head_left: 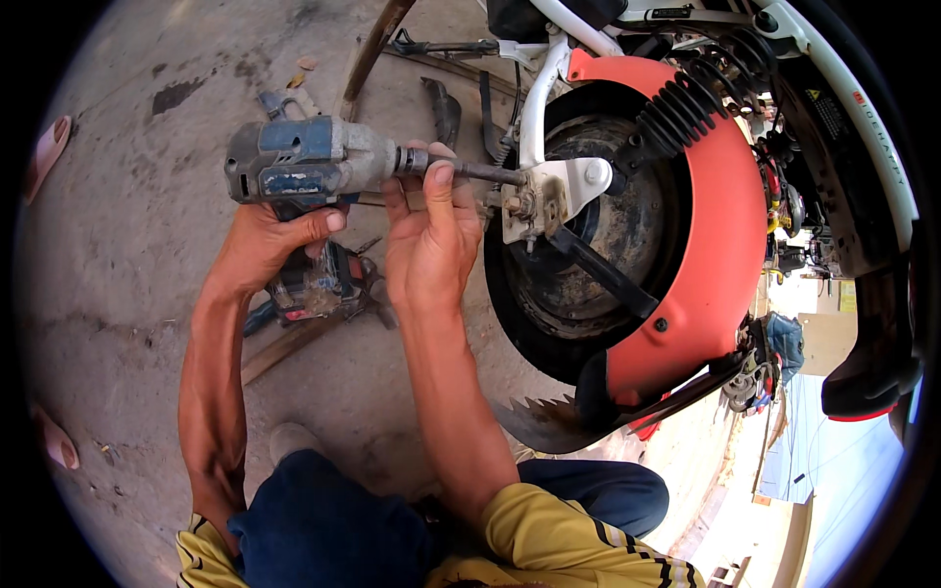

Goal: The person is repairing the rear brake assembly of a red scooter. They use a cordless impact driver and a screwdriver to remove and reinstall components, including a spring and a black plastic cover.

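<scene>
A blue and grey cordless impact wrench (306, 159) lies horizontally in my left hand (270, 240), which is closed round its grip. A long metal socket (480, 169) runs from its nose to a bolted metal bracket (529, 211) at a wheel hub. My right hand (431, 230), palm up, has its fingers curled on the socket near the tool's nose. The wheel (569, 294) has a black tyre, a red mudguard (711, 225), a white frame arm (537, 108) and a black sprung shock absorber (676, 118). Whether the socket sits on a nut is hard to tell.
Wooden bars (368, 49), loose dark parts (441, 108) and other tools lie on the stained concrete floor (118, 294). Pink slippers (47, 157) are at the far left. The two-wheeler's white and black body (863, 137) fills the right side, with cluttered items (784, 348) beyond.
</scene>
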The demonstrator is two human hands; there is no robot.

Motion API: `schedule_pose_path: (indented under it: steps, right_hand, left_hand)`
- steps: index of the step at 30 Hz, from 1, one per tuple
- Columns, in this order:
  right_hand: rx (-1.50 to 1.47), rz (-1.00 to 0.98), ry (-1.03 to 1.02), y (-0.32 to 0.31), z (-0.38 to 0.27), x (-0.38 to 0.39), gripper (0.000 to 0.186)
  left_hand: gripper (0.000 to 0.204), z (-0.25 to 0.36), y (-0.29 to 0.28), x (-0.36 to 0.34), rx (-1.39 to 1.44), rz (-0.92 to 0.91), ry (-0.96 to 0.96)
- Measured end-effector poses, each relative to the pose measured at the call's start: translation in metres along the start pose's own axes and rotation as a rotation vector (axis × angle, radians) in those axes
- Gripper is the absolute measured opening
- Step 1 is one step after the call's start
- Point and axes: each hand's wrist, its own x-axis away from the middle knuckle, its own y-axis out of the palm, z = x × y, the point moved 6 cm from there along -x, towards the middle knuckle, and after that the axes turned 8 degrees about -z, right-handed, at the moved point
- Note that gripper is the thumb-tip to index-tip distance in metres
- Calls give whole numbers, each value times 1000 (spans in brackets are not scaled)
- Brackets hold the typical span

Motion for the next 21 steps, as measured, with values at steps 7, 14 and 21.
schedule_pose_path:
  steps: [7,14,21]
  right_hand:
    - [22,15,7,-6,5,11,41]
    - [27,-21,15,-1,9,16,45]
    - [88,-24,-8,3,11,30,53]
  left_hand:
    - [32,-1,12,2,157,6,-79]
    - [37,-9,9,3,134,-4,-60]
    - [36,-7,9,4,180,-36,-79]
